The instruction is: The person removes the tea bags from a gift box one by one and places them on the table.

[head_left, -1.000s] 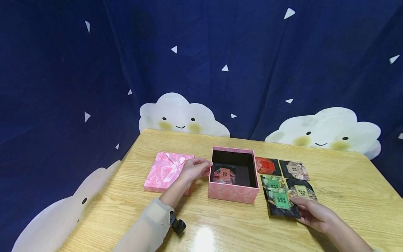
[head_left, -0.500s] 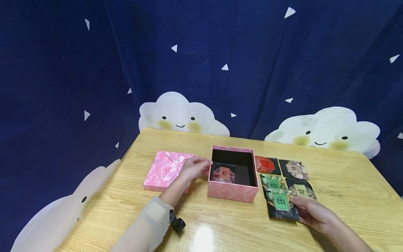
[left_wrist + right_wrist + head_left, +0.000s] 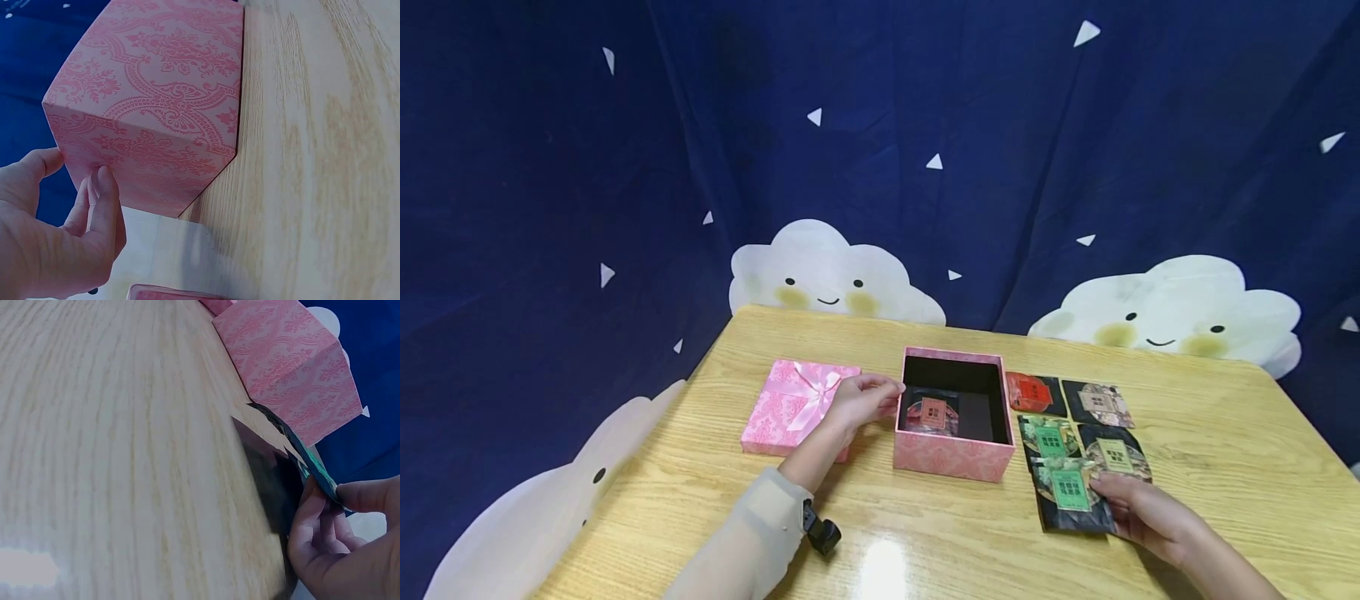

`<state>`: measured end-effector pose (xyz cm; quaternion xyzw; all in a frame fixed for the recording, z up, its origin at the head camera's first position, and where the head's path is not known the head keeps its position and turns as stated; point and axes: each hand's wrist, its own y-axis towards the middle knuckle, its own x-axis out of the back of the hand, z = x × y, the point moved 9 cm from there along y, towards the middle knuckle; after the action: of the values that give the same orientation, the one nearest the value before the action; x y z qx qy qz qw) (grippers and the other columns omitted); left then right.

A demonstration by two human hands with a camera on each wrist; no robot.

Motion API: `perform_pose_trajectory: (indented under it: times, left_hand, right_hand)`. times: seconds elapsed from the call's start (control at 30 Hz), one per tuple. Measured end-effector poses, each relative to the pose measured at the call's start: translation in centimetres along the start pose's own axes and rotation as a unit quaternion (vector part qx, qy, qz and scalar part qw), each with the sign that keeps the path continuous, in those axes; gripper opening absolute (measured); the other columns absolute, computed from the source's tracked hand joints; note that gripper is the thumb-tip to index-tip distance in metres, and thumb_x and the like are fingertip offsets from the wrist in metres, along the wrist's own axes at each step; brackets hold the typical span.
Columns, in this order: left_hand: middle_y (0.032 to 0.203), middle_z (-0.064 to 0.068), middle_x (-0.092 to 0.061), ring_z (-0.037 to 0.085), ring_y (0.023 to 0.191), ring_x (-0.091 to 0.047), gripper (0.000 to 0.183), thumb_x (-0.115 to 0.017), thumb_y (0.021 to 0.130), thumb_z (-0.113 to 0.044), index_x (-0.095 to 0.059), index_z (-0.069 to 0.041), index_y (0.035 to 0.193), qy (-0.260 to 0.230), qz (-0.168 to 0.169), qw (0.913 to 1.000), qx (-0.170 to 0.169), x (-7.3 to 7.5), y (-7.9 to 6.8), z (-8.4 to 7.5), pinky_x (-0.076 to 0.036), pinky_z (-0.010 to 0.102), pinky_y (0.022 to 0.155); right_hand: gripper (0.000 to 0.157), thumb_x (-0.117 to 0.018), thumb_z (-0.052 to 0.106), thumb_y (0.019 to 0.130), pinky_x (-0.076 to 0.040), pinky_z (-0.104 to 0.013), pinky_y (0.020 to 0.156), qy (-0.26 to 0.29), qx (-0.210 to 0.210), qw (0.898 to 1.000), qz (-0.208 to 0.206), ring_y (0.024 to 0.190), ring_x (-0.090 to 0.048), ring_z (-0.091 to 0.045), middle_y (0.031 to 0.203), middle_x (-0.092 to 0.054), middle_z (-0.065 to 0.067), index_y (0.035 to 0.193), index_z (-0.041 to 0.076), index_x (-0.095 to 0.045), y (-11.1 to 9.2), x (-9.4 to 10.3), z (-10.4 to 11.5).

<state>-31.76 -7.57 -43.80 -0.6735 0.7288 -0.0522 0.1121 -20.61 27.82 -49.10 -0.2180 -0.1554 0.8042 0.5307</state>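
My left hand (image 3: 863, 404) pinches the left rim of an open pink patterned box (image 3: 953, 457), fingers against its outer wall (image 3: 156, 150). Inside the box, at the left, lies a dark sachet with a red label (image 3: 933, 413). My right hand (image 3: 1152, 512) holds a black sachet with a green label (image 3: 1070, 490) by its right edge, thumb on top and fingers beneath. The right wrist view shows this sachet (image 3: 294, 440) tilted just above the table, its shadow below. It partly overlaps another green-labelled sachet (image 3: 1049, 440) behind it.
A red-labelled sachet (image 3: 1034, 393), a beige-labelled one (image 3: 1097, 403) and a yellow-labelled one (image 3: 1116, 454) lie right of the box. Left of it rests a pink lid (image 3: 782, 408) with a ribbon bow. The wooden table (image 3: 970, 542) backs onto a dark blue curtain (image 3: 880, 150).
My right hand has drawn the green-labelled sachet slightly toward me, uncovering more of the one behind it. The left hand stays at the box rim.
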Motion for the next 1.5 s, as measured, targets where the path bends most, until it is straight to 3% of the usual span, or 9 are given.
perform_pose_trajectory:
  times: [0.07, 0.17, 0.23, 0.3, 0.37, 0.47, 0.8, 1.0, 1.5]
  left_hand:
    - [0.078, 0.001, -0.067, 0.005, 0.067, -0.063, 0.019, -0.066, 0.085, -0.007, -0.065, 0.006, 0.098, -0.002, 0.0, 1.0, -0.002, 0.0, 0.1, 0.0, -0.062, 0.027, 0.075]
    - [0.078, 0.001, -0.067, 0.006, 0.067, -0.063, 0.019, -0.066, 0.086, -0.007, -0.065, 0.007, 0.099, -0.002, -0.001, 1.0, -0.005, 0.0, 0.1, -0.1, -0.063, 0.029, 0.078]
    - [0.079, 0.001, -0.067, 0.006, 0.068, -0.064, 0.02, -0.066, 0.086, -0.007, -0.065, 0.007, 0.1, -0.003, -0.002, 1.0, -0.006, 0.0, 0.0, -0.1, -0.062, 0.031, 0.08]
    - [0.08, 0.001, -0.067, 0.006, 0.069, -0.064, 0.021, -0.066, 0.086, -0.008, -0.065, 0.006, 0.101, -0.002, -0.003, 1.0, -0.006, 0.0, -0.1, -0.2, -0.062, 0.032, 0.081]
    - [0.08, 0.001, -0.067, 0.006, 0.069, -0.064, 0.021, -0.066, 0.086, -0.008, -0.065, 0.006, 0.101, -0.001, -0.004, 1.0, -0.007, 0.0, -0.1, -0.2, -0.062, 0.032, 0.081]
    - [0.079, 0.0, -0.067, 0.006, 0.068, -0.063, 0.02, -0.066, 0.086, -0.007, -0.065, 0.007, 0.101, -0.002, -0.003, 1.0, -0.006, 0.0, -0.1, -0.2, -0.062, 0.032, 0.08]
    - [0.076, -0.001, -0.067, 0.006, 0.067, -0.064, 0.019, -0.067, 0.084, -0.008, -0.065, 0.006, 0.098, -0.004, 0.005, 1.0, 0.0, 0.0, 0.1, 0.2, -0.062, 0.024, 0.073]
    - [0.077, 0.0, -0.066, 0.006, 0.068, -0.064, 0.019, -0.066, 0.085, -0.008, -0.065, 0.006, 0.098, -0.002, 0.003, 1.0, -0.003, 0.0, 0.0, 0.0, -0.062, 0.023, 0.072]
    - [0.079, 0.0, -0.066, 0.005, 0.068, -0.063, 0.022, -0.066, 0.086, -0.008, -0.064, 0.007, 0.102, -0.002, 0.001, 1.0, -0.002, -0.1, 0.0, 0.0, -0.062, 0.024, 0.074]
  right_hand:
    - [0.016, -0.05, 0.019, 0.099, -0.06, -0.021, 0.081, -0.01, -0.002, 1.0, -0.015, 0.086, -0.066, -0.004, 0.093, -0.068, 0.009, 0.112, 0.009, -0.052, -0.1, 0.2, -0.2]
    - [0.05, -0.052, 0.02, 0.098, -0.06, -0.022, 0.081, -0.03, -0.009, 0.999, -0.035, 0.086, -0.066, -0.004, 0.093, -0.068, 0.009, 0.131, -0.013, -0.036, -0.3, 0.3, -0.4]
    - [0.059, -0.053, 0.021, 0.098, -0.06, -0.022, 0.08, -0.042, -0.014, 0.998, -0.045, 0.086, -0.066, -0.003, 0.093, -0.068, 0.01, 0.135, -0.018, -0.03, -0.4, 0.3, -0.5]
    - [0.05, -0.053, 0.023, 0.098, -0.059, -0.022, 0.079, -0.051, -0.021, 0.997, -0.05, 0.086, -0.065, -0.003, 0.092, -0.068, 0.011, 0.131, -0.013, -0.041, -0.4, 0.3, -0.6]
    - [0.029, -0.054, 0.023, 0.097, -0.059, -0.021, 0.077, -0.054, -0.025, 0.997, -0.053, 0.085, -0.065, -0.002, 0.091, -0.068, 0.011, 0.117, 0.001, -0.056, -0.5, 0.3, -0.7]
    - [0.014, -0.054, 0.022, 0.097, -0.058, -0.021, 0.076, -0.051, -0.031, 0.997, -0.053, 0.084, -0.065, -0.002, 0.09, -0.068, 0.011, 0.105, 0.013, -0.061, -0.6, 0.2, -0.8]
    - [0.01, -0.057, 0.022, 0.096, -0.054, -0.014, 0.066, -0.078, -0.047, 0.993, -0.07, 0.071, -0.057, 0.002, 0.083, -0.062, 0.013, 0.1, 0.016, -0.063, -1.3, 0.2, -1.0]
    - [0.012, -0.054, 0.021, 0.097, -0.055, -0.013, 0.066, -0.069, -0.032, 0.997, -0.032, 0.069, -0.06, 0.003, 0.08, -0.065, 0.014, 0.093, 0.024, -0.065, -1.5, -0.4, -0.8]
    - [0.01, -0.055, 0.023, 0.097, -0.056, -0.015, 0.064, -0.12, -0.035, 0.992, -0.03, 0.066, -0.056, 0.003, 0.072, -0.059, 0.016, 0.091, 0.02, -0.062, -1.5, -0.8, -0.6]
